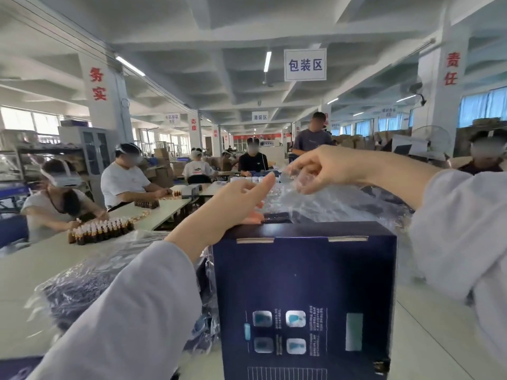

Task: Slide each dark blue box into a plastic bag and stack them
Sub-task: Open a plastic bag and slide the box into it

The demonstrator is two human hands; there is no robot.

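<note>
A dark blue box stands upright close in front of me, its printed face toward the camera. My left hand rests on the box's top far edge, fingers mostly straight and thumb raised. My right hand is lifted above and behind the box and pinches the edge of a clear plastic bag, which hangs crumpled behind the box. To the left, a bagged dark blue box lies flat on the table.
The pale worktable stretches left, with rows of small brown bottles on it. Several seated people work at tables beyond. A standing person is at the back. Cartons fill the far right.
</note>
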